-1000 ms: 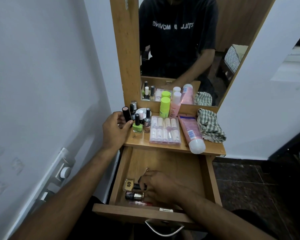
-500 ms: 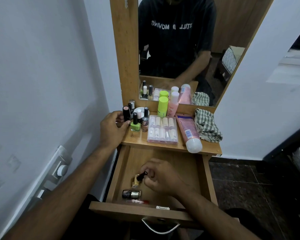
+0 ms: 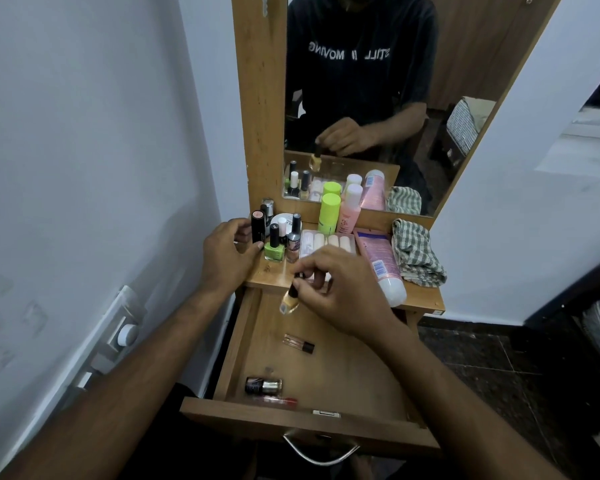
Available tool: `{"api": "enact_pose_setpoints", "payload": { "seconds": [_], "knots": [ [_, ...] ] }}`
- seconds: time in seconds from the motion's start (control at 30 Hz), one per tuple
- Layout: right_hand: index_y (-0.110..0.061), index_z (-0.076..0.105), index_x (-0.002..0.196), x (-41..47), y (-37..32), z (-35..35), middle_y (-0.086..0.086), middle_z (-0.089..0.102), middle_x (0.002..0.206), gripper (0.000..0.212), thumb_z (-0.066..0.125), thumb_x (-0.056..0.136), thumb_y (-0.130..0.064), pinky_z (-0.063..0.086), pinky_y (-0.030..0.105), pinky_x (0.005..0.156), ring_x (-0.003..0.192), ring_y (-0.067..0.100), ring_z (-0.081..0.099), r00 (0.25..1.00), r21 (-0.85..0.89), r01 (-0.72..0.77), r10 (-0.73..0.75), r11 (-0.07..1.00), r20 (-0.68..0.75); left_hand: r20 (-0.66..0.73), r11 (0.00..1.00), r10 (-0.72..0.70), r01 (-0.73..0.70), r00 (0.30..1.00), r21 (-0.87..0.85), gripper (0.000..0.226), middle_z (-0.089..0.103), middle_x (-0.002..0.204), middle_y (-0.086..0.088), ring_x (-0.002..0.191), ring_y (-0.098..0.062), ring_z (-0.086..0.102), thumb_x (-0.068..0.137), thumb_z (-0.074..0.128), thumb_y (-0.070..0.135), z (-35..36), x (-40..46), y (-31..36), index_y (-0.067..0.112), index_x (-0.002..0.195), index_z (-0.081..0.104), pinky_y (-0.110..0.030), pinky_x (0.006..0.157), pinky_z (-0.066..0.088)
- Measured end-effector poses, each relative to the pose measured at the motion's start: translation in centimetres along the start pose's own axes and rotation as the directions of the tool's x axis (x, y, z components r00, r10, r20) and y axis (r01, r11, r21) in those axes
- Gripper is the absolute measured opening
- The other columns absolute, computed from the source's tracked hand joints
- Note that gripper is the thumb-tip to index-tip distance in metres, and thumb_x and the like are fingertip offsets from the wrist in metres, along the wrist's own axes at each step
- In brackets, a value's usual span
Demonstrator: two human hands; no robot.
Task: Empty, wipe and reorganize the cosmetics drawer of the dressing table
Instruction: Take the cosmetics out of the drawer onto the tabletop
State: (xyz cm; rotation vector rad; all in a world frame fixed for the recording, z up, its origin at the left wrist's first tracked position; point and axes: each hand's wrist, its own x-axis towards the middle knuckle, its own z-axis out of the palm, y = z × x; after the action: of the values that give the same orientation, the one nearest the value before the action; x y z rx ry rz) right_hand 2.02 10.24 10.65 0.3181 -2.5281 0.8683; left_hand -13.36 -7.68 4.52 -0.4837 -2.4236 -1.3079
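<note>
Head view down onto a narrow wooden dressing table top (image 3: 274,277) set against a tall wood-framed mirror (image 3: 354,109), with a pale bluish-white wall (image 3: 84,168) close on the left carrying a white switch plate (image 3: 123,332), another white wall to the right, and dark speckled floor tiles (image 3: 499,375) below. On the top, left to right: a black lipstick tube with a pink end (image 3: 258,226), a square green nail polish bottle with a black cap (image 3: 274,248), a clear flat case of pale tubes (image 3: 326,242), a lime-green capped bottle (image 3: 329,214), a pink bottle with a white cap (image 3: 350,211), a pink tube lying on its side (image 3: 380,265), a crumpled green-checked cloth (image 3: 414,256). Below, a pulled-out wooden drawer (image 3: 343,375) with a metal handle (image 3: 321,452), holding a small clear vial with a dark cap (image 3: 298,342), a dark bottle with a metallic cap lying flat (image 3: 263,386) and a thin red stick (image 3: 278,400) near the front wall. Left hand (image 3: 227,252) at the top's left edge, fingers curled around the lipstick tube. Right hand (image 3: 340,289) above the drawer's back edge, fingertips pinching the dark cap of a small yellow nail polish bottle (image 3: 289,301) hanging tilted in the air.
</note>
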Motion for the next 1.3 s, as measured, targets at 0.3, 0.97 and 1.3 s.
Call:
{"api": "enact_pose_setpoints", "payload": {
  "seconds": [0.3, 0.97, 1.3],
  "knots": [
    [-0.026, 0.074, 0.092, 5.6, 0.1, -0.4, -0.015, 0.065, 0.08, 0.008, 0.075, 0.085, -0.031, 0.045, 0.013, 0.064, 0.065, -0.002, 0.056, 0.998, -0.094, -0.014, 0.007, 0.996, -0.069, -0.07, 0.984, -0.045, 0.056, 0.997, 0.166, 0.069, 0.049, 0.138, -0.009, 0.128, -0.027, 0.046, 0.077, 0.084, 0.025, -1.4, -4.0, 0.5, 0.013, 0.137, 0.051, -0.041, 0.105, 0.041],
    [-0.023, 0.075, 0.099, 6.5, 2.6, 2.4, -0.013, 0.067, 0.079, 0.021, 0.08, 0.084, -0.038, 0.051, 0.024, 0.064, 0.072, 0.004, 0.06, 0.989, -0.135, -0.148, 0.144, 0.98, -0.04, 0.566, 0.972, 0.168, -0.233, 0.807, 0.043, 0.003, 0.066, 0.087, 0.013, 0.078, 0.0, 0.06, 0.088, 0.071, 0.023, 2.1, -11.7, 4.5, 0.025, 0.089, 0.07, -0.018, 0.068, 0.051],
    [-0.02, 0.073, 0.087, 0.2, 2.0, 2.5, -0.01, 0.063, 0.063, 0.013, 0.069, 0.092, -0.031, 0.045, 0.024, 0.053, 0.055, 0.006, 0.057, 0.978, 0.013, -0.054, 0.055, 0.998, -0.199, 0.726, 0.948, -0.048, -0.197, 0.686, 0.249, 0.008, 0.072, 0.089, 0.008, 0.079, -0.006, 0.065, 0.088, 0.072, 0.032, 1.1, -11.8, 3.9, 0.024, 0.088, 0.071, -0.021, 0.066, 0.045]
  ]
}}
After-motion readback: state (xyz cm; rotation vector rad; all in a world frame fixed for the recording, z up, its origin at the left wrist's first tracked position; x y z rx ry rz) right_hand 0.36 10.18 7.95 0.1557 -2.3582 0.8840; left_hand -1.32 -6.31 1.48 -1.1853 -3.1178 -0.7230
